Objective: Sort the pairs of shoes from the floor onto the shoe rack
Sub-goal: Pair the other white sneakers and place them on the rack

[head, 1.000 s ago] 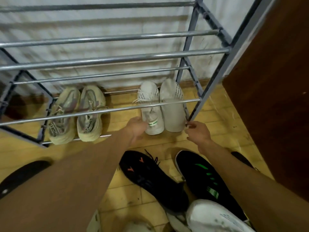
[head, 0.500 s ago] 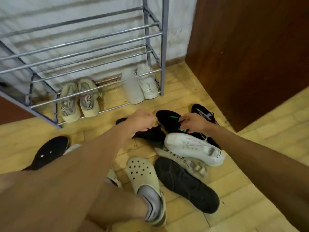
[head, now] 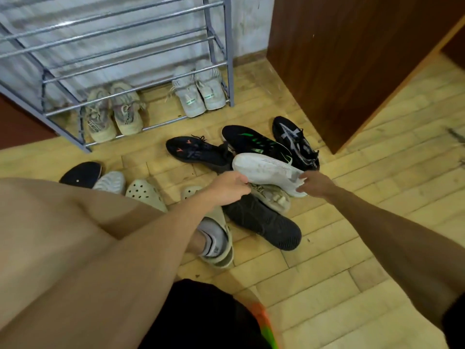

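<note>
Left hand (head: 230, 188): grip closed, fingers curled on the toe end of the white shoe (head: 266, 170), thumb on its near edge.

Right hand (head: 314, 183): grip narrow, fingertips pinching the heel end of the same shoe.

White shoe: on its side on top of the floor pile, between the two hands, in front of the rack (head: 227, 46) and not on it.

Beige shoe (head: 273, 199): directly under the white shoe, touching it.

Black shoe (head: 264, 222): nearest of the pile, partly under the beige shoe.

Green-striped shoe (head: 254, 143): black, behind the white shoe, partly covered by it.

Orange-marked shoe (head: 198, 152): black, to the left of the green-striped shoe.

Star shoe (head: 293, 141): black with a silver star, at the right of the pile, near the brown panel (head: 352, 59).

Rack: metal bars, against the wall. On its bottom tier a tan pair (head: 113, 114) at the left and a white pair (head: 198, 94) at the right, toes outward.

Clogs (head: 146, 195): pale, on the person's feet.

Dark shoe (head: 80, 172) and grey shoe (head: 110, 181): side by side on the floor (head: 327, 260), left of the clogs.
</note>
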{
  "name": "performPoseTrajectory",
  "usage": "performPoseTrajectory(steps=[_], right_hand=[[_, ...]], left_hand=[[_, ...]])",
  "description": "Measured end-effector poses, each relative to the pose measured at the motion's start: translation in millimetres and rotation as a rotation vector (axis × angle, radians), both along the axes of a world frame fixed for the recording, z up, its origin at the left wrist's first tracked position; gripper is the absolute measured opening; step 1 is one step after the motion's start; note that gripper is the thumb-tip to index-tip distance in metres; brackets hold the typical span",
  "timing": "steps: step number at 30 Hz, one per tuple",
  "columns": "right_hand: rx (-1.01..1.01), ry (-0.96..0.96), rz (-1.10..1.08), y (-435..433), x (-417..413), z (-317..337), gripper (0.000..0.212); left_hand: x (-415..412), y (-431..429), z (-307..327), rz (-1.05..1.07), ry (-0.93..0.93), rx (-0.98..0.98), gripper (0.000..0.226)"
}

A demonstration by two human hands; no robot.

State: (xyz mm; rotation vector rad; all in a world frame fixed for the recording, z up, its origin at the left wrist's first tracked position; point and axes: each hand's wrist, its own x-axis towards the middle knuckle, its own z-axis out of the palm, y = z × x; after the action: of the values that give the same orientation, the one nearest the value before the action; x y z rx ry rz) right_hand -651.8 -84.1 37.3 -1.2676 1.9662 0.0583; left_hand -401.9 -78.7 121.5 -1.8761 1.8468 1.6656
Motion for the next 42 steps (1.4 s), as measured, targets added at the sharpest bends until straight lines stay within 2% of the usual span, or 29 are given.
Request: performPoseTrajectory(steps=[6, 12, 19, 22, 24, 30, 32, 35, 37, 40, 42], right_hand=[[-0.042, 0.130, -0.005, -22, 1, -16, 0.061], [0.077, 0.136, 0.109, -46, 18, -43, 0.087], [0.155, 0.277, 0.151, -54, 6, -55, 0.086], [0.162, 0.267, 0.207, -53, 1, -53, 0.089], [0.124, 0.224, 0.198, -50, 1, -51, 0.075], [0.016, 0.308, 0.334, -51, -4, -18, 0.026], [-0.023, 0.309, 0.345, -54, -6, -2, 0.020], [-0.096, 0.236, 0.344, -59, -7, 30, 0.020], [-0.151, 0.109, 0.309, -65, -2, 59, 0.025], [-0.233, -0.168, 0.214, -73, 21, 115, 0.034], [-0.304, -0.357, 0.169, -75, 43, 154, 0.030]], left_hand=[[-1, -11, -14, -0.045, 0.012, -0.017, 0.030], [1, -27, -26, -0.004, 0.013, 0.003, 0.024], [-7, -36, -37, 0.027, 0.004, 0.037, 0.020], [-10, -34, -42, 0.005, -0.026, 0.054, 0.020], [-12, -33, -43, -0.007, -0.040, 0.053, 0.020], [-22, -31, -26, 0.031, -0.022, -0.004, 0.027], [-24, -29, -19, 0.058, -0.023, -0.034, 0.028], [-25, -26, -5, 0.084, -0.018, -0.033, 0.023], [-24, -24, 12, 0.125, -0.014, -0.030, 0.006], [-19, -27, 43, 0.293, 0.062, -0.027, 0.018], [-13, -30, 73, 0.397, 0.147, -0.047, 0.021]])
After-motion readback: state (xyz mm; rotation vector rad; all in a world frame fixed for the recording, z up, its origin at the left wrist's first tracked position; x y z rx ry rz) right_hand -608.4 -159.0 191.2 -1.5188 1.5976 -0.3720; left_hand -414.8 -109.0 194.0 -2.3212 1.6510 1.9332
